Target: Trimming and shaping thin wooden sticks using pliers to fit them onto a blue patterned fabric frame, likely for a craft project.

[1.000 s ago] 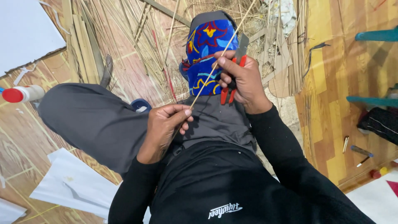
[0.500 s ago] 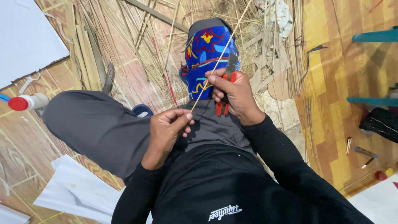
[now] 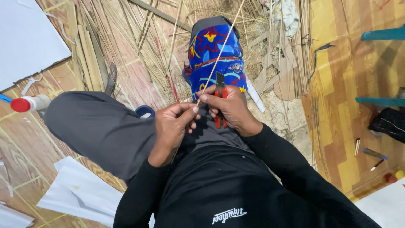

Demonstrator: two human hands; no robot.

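I sit on the floor with one leg stretched out. My left hand (image 3: pixel 172 126) pinches the near end of a long thin straw stick (image 3: pixel 223 46) that runs up and away over a bright blue patterned cloth (image 3: pixel 213 52) on my foot. My right hand (image 3: pixel 230 107) holds a red-handled cutter (image 3: pixel 220 90) with its dark blade pointing up, its thumb pressed against the stick just beyond the left hand. Both hands are close together above my lap.
Piles of dry straw and split reed strips (image 3: pixel 126 46) cover the floor ahead. A white glue bottle with a red cap (image 3: pixel 29 103) lies at the left. White paper sheets (image 3: pixel 80 190) lie near my knee, pens (image 3: pixel 373 154) at the right.
The two hands have drawn a little closer together on the stick, and the cutter blade now stands up beside it. The view has shifted slightly.
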